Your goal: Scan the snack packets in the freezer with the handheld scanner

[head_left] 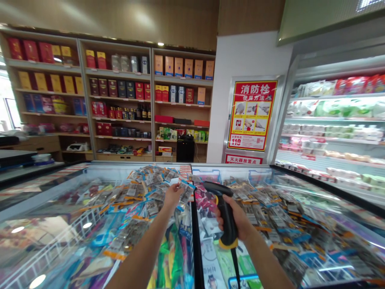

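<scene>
Between the fingertips of my left hand (174, 194) is a small snack packet (187, 187) with a blue edge, held up above the left part of the freezer. My right hand (237, 218) is wrapped round the handle of a black and yellow barcode scanner (227, 216), its head pointing left towards the packet. A cable (235, 265) runs down from the scanner's base. Under my left hand lies a heap of similar packets (153, 180) with orange and blue edges. More such packets (270, 208) are spread on the right side of the freezer glass.
A dark frame bar (197, 249) divides the chest freezer. White wire baskets (57, 243) show inside it. Behind stand shelves of boxed goods (120, 88), a red fire hydrant sign (252, 116) and, at right, a lit refrigerated display (337, 120).
</scene>
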Demonstrator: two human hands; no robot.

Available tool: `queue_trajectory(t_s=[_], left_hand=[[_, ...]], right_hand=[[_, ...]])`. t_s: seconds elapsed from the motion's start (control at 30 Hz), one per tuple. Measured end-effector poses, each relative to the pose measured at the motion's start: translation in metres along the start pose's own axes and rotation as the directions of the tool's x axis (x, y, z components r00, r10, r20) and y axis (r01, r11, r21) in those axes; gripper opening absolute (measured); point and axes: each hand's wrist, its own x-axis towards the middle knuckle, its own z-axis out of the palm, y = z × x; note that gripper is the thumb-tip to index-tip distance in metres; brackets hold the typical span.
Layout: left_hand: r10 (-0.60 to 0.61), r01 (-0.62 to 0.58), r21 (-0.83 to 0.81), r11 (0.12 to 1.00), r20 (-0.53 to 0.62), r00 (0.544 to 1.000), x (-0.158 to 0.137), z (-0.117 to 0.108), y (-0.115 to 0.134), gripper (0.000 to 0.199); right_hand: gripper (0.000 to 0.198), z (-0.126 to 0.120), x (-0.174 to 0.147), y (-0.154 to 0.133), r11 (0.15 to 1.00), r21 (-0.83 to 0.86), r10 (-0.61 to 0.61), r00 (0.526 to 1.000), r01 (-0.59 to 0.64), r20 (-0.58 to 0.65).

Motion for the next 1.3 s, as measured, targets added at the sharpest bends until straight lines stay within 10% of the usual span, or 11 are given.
queue_trajectory(t_s=[0.2,1.3], left_hand=[[-0.025,0.020,-0.365,0.931,-0.010,1.000,-0.015,0.034,-0.006,0.021],[0.067,-0.064,-0.281,0.958,-0.001,0.998,-0.016,0.042,-0.004,0.025]], right_hand=[[0.047,-0.002,-0.004,0.002,0.999,-0.037,0.029,1.000,-0.029,0.002],[0.035,0.006,-0.011,0.008,0.999,-0.052,-0.010,0.999,0.008,-0.045]])
